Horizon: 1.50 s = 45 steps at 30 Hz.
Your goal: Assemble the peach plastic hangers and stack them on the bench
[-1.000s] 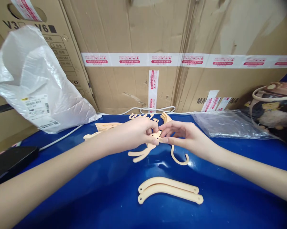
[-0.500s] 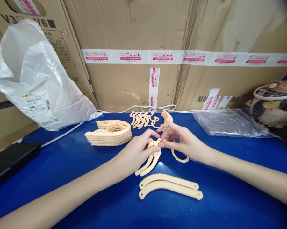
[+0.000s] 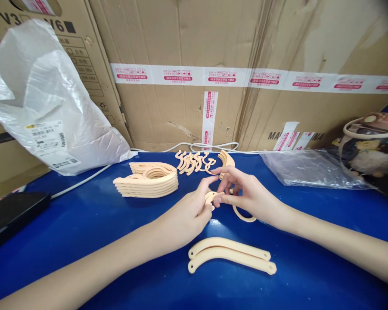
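Observation:
My left hand [image 3: 191, 212] is closed around beige plastic folding hanger parts [image 3: 209, 198], mostly hidden by its fingers. From the right, my right hand [image 3: 247, 193] pinches the same parts with thumb and fingers, and the fingertips of both hands nearly meet. Under the right hand lies a curved beige piece [image 3: 245, 217], partly covered. Nearer to me, two curved hanger arms [image 3: 231, 255] with holed ends rest side by side on the blue table [image 3: 142, 280].
Folded hangers [image 3: 148, 185] are stacked at the left. Farther back lie several small hooks [image 3: 194, 162] and a pile of curved arms [image 3: 226, 161]. A white bag [image 3: 48, 94], a black device [image 3: 16, 215], a clear plastic bag [image 3: 310, 168] and cardboard boxes [image 3: 181, 116] surround the work area.
The held hanger parts have been turned; their long arms, which pointed down towards me, are now hidden behind my left hand. Both hands stay close together.

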Tool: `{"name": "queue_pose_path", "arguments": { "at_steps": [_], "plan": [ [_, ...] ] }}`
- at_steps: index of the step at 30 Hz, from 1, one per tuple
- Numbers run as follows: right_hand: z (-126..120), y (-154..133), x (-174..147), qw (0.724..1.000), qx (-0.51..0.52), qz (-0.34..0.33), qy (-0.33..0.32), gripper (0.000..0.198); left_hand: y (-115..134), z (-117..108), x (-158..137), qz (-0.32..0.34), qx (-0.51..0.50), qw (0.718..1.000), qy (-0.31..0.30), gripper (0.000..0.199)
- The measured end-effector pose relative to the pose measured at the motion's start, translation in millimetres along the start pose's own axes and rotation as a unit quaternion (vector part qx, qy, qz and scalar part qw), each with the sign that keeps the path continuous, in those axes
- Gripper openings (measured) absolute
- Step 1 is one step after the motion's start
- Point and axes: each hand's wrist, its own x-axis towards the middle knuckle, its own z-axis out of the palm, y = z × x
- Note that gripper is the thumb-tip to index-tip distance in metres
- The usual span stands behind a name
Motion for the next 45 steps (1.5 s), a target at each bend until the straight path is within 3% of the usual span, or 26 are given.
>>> {"name": "queue_pose_path", "arguments": {
  "at_steps": [4, 7, 13, 17, 20, 24, 34, 40, 45],
  "plan": [
    [-1, 4, 2, 0.999, 0.012, 0.038, -0.011, 0.04, -1, -5, -5, -0.008, 0.03, 0.997, 0.066, 0.03],
    [0, 7, 4, 0.998, -0.038, 0.048, -0.028, 0.026, 0, -9, -9, 0.005, 0.123, 0.989, 0.077, 0.014],
    [2, 7, 2, 0.981, -0.191, -0.001, -0.018, 0.021, 6, -12, -13, 0.018, 0.316, 0.948, 0.036, 0.017],
    [2, 4, 0, 0.946, -0.316, -0.068, 0.014, 0.02, 6, -10, -14, 0.038, 0.412, 0.91, 0.026, 0.023],
    [2, 4, 0, 0.934, -0.349, -0.072, 0.005, 0.022, 3, -9, -14, 0.042, 0.418, 0.907, 0.017, 0.029],
    [1, 6, -1, 0.941, -0.331, -0.068, 0.006, 0.023, 1, -7, -14, 0.039, 0.423, 0.905, 0.01, 0.034],
    [-4, 6, -1, 0.942, -0.331, -0.064, -0.006, 0.026, 0, -9, -12, 0.03, 0.375, 0.926, -0.001, 0.032],
    [-23, 5, 2, 0.942, -0.331, -0.058, 0.0, 0.021, -6, -6, -11, 0.098, 0.431, 0.896, 0.032, 0.031],
    [-41, 2, 6, 0.908, -0.406, -0.082, -0.066, 0.012, -7, -4, -10, 0.14, 0.476, 0.866, 0.065, 0.024]
  ]
}}
